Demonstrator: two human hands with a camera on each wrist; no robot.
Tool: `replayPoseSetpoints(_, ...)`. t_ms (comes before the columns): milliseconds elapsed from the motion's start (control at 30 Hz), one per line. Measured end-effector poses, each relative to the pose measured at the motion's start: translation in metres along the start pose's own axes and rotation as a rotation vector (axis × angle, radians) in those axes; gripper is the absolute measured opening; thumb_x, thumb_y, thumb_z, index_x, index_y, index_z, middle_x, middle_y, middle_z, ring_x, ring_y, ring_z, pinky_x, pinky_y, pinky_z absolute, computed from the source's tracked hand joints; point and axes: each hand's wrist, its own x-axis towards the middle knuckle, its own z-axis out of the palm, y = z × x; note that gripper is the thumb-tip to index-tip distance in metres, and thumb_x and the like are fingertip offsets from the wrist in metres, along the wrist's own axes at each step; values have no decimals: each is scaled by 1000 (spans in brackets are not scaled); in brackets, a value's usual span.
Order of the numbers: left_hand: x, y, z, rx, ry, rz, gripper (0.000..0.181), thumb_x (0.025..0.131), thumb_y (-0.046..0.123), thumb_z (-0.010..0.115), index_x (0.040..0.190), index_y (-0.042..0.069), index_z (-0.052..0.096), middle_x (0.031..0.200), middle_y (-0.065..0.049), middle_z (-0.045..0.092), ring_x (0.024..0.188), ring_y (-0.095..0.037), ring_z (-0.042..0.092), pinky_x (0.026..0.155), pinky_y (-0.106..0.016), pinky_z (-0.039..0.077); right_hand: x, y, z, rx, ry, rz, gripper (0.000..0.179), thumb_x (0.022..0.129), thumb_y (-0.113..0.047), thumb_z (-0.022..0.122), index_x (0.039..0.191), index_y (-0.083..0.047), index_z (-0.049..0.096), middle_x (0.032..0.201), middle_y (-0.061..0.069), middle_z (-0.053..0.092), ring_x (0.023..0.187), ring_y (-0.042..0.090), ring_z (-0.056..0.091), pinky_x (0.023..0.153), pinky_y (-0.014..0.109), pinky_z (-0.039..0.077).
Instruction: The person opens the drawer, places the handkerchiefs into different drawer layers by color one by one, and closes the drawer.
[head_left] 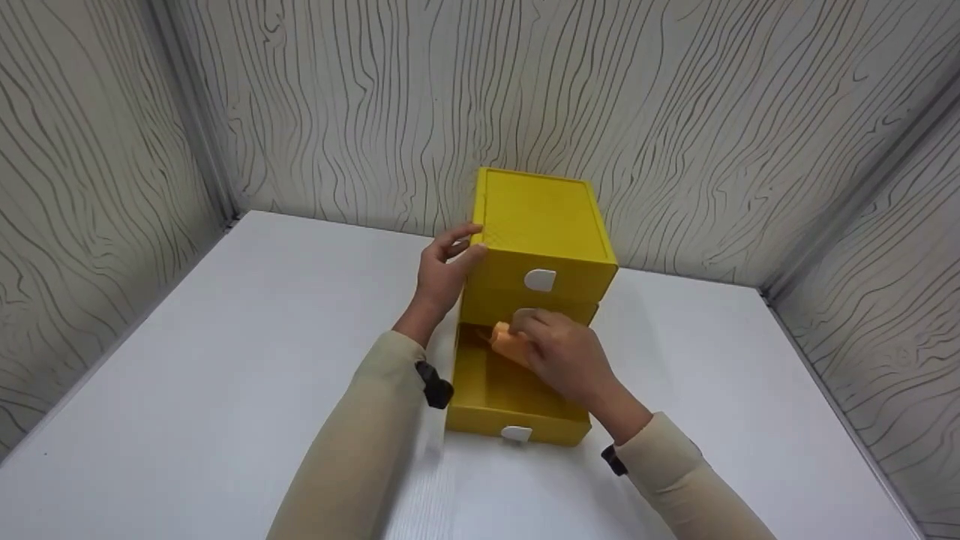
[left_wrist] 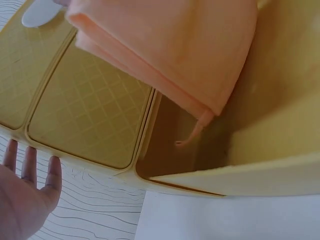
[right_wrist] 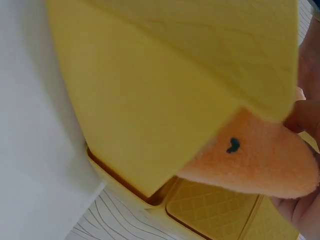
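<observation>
A yellow three-drawer cabinet (head_left: 540,214) stands on the white table, its bottom drawer (head_left: 480,418) pulled out and the two above it closed. My right hand (head_left: 566,352) grips a folded orange towel (head_left: 511,346) over the open drawer. In the left wrist view the towel (left_wrist: 175,50) shows a hemmed edge and a small hanging loop. The right wrist view shows its fuzzy face (right_wrist: 255,155) with a dark green mark. My left hand (head_left: 442,274) rests against the cabinet's upper left edge, fingers extended. Part of the drawer's inside is hidden by the towel and right hand.
White tabs (head_left: 540,280) mark the drawer fronts. The white table (head_left: 225,360) spreads out on both sides of the cabinet. Behind it rises a panel (head_left: 360,112) with a wood-grain pattern, and similar panels stand left and right.
</observation>
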Motion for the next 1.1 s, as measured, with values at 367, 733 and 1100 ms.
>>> replayPoseSetpoints(367,-2,5,-1,2,-14,1,36,88,32,66,122,20,64,140,1,51,125,-21,53,97,-37,49,-8,-5,12,56,-48,-32,15,85,-27,72,98,-20,73,89,-6,70,75,9,58,78,22,54)
replayPoseSetpoints(733,1,-1,-1,8,1,10,35,87,32,67,121,22,65,139,3,52,124,-20,52,97,-38,50,-11,1,24,87,-122,6,16,86,-25,72,102,-23,71,90,-8,69,75,7,57,78,21,53)
replayPoseSetpoints(1100,1,-1,-1,-34,-13,23,34,88,26,66,121,19,65,138,1,51,124,-20,53,96,-36,50,-12,4,33,114,-220,80,12,89,-25,68,101,-25,71,92,-10,69,81,6,59,79,24,54)
